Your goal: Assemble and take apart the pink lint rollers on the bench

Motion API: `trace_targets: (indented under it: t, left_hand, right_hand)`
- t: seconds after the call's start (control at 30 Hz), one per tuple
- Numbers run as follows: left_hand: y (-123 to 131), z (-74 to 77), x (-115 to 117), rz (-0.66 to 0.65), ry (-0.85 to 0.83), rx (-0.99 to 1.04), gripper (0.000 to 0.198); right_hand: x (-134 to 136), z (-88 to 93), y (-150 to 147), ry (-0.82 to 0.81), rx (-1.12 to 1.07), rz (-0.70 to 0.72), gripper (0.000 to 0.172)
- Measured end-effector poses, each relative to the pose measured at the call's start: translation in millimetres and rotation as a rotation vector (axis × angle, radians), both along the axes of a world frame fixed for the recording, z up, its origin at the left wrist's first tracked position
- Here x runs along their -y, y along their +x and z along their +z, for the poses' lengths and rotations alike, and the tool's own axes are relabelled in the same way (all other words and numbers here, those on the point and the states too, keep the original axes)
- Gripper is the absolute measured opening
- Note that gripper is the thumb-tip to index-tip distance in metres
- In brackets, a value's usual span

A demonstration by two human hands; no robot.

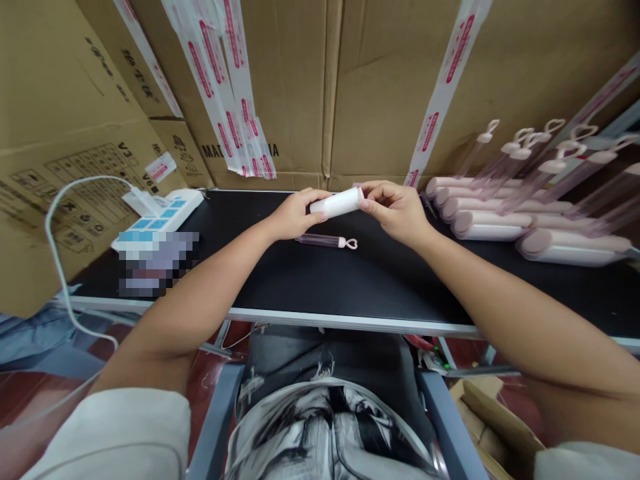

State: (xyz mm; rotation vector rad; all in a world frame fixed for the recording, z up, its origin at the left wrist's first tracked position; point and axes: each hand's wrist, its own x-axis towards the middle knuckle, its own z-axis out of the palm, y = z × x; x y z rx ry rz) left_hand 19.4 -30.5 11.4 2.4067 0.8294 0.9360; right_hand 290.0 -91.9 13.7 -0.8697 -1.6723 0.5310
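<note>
On the black table, a pink tube with a heart loop lies nearest. Just beyond, the white roll is up between both hands: the left hand grips one end, thumb opposite fingers; the right hand pinches the other's rim. Cardboard stands behind.

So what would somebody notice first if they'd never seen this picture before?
Probably the white cylinder in the middle, with the left hand gripping one end and the right hand at the other. Next might be the pale pink cylinders and see-through tubes with heart-shaped loops, crowded on the right side of the black table.
</note>
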Motion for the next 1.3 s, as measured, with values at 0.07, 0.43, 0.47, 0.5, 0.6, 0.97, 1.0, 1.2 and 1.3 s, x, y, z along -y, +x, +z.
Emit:
trace_targets:
  t: [0.07,0.43,0.47,0.5,0.6,0.97,1.0,1.2,1.3]
  left_hand:
    - [0.0,1.0,1.0,-0.013,0.002,0.004,0.054]
    - [1.4,3.2,4.6,-0.040,0.001,0.048,0.063]
    - [1.9,3.4,5.0,-0.043,-0.001,0.060,0.065]
    - [2.3,3.7,5.5,-0.045,0.003,0.066,0.067]
    - [3.4,5.1,7.2,-0.026,0.056,0.050,0.069]
    - [15.3,17.3,31.3,-0.185,-0.126,0.147,0.095]
    - [15.2,19.2,33.4,-0.187,-0.087,0.144,0.098]
    - [23.7,22.7,45.7,-0.163,0.072,0.136,0.098]
    - [27.4,22.2,50.0,-0.205,0.095,0.149,0.081]
  right_hand:
    - [-1.6,-1.6,-0.4,-0.025,-0.028,0.013,0.045]
    - [-4.0,-13.8,-8.3,-0.109,-0.058,0.072,0.066]
    - [-1.6,-13.8,-10.1,-0.096,-0.057,0.091,0.067]
    - [1.2,-13.5,-11.9,-0.085,-0.049,0.100,0.069]
    - [8.9,-12.1,-15.9,-0.077,0.005,0.041,0.074]
    - [-3.5,-4.3,-18.0,-0.432,-0.493,0.098,0.053]
    - [-1.6,-0.9,-17.7,-0.481,-0.496,0.129,0.051]
    - [21.7,2.4,-36.5,-0.642,-0.426,0.326,0.054]
    - [23.6,-2.5,-40.0,-0.644,-0.376,0.360,0.054]
